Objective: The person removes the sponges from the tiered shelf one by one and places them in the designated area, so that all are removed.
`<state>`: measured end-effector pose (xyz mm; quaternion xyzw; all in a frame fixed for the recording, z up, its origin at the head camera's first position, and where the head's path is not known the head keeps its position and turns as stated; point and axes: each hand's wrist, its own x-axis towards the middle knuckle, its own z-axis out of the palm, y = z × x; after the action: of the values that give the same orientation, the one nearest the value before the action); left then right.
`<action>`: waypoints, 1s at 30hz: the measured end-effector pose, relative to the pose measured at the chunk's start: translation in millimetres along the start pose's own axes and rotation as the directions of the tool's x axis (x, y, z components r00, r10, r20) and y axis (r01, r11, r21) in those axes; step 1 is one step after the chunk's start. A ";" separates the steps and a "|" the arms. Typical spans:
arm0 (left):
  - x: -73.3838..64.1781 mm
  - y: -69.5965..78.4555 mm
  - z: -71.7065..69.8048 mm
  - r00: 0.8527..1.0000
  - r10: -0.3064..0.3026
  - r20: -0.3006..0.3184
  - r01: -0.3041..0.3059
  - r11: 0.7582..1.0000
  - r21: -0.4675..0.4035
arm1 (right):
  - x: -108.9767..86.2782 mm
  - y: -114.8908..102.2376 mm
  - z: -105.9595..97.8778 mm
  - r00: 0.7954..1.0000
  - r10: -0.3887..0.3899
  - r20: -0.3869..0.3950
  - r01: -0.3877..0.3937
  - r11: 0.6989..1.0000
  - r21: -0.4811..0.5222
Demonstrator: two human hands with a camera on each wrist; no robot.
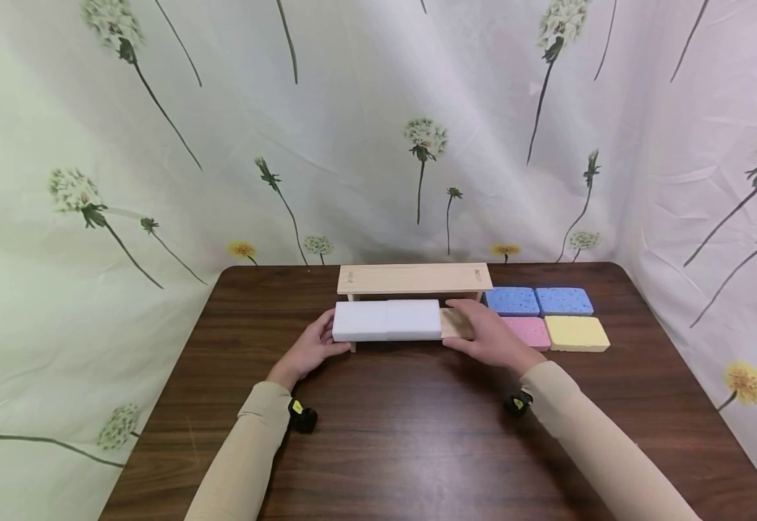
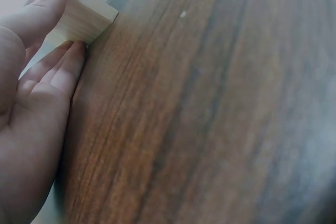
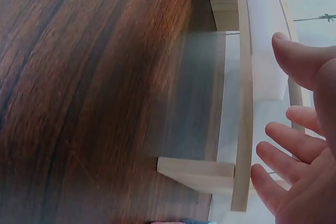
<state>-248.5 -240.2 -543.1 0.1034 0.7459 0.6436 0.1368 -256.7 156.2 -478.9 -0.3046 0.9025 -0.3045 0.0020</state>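
A low wooden shelf stands on the table, its lower board in front of a back board. Two white foam blocks, probably sponges, lie end to end on the lower board, their left end at its left side. My left hand is around that left end, thumb in front; in the left wrist view its fingers are fairly straight beside a wooden leg. Over the bare right part of the lower board is my right hand, fingers spread and relaxed, apart from the white blocks in the right wrist view.
Right of the shelf lie two blue sponges, a pink sponge and a yellow sponge. The dark wooden table ends at a flower-printed curtain.
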 end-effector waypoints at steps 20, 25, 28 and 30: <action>-0.1 1.0 -0.6 1.000 -0.021 -0.007 0.021 1.000 0.005 | 17.8 -8.6 8.0 0.998 0.044 0.053 -0.042 0.999 -0.035; -0.1 1.8 0.1 1.000 -0.022 -0.004 0.022 1.000 0.007 | 21.1 -7.8 10.9 0.999 0.026 0.043 -0.025 0.999 -0.030; 0.0 1.9 0.2 1.000 -0.020 -0.004 0.020 1.000 0.013 | 21.8 -8.5 11.5 0.998 0.040 0.046 -0.038 0.999 -0.032; 0.0 2.0 0.2 1.000 -0.020 -0.007 0.020 1.000 0.014 | 21.7 -9.1 11.5 0.998 0.051 0.043 -0.049 0.998 -0.028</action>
<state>-248.5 -239.7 -541.1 0.0946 0.7519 0.6372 0.1400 -267.1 132.2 -479.3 -0.2885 0.9136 -0.2854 0.0253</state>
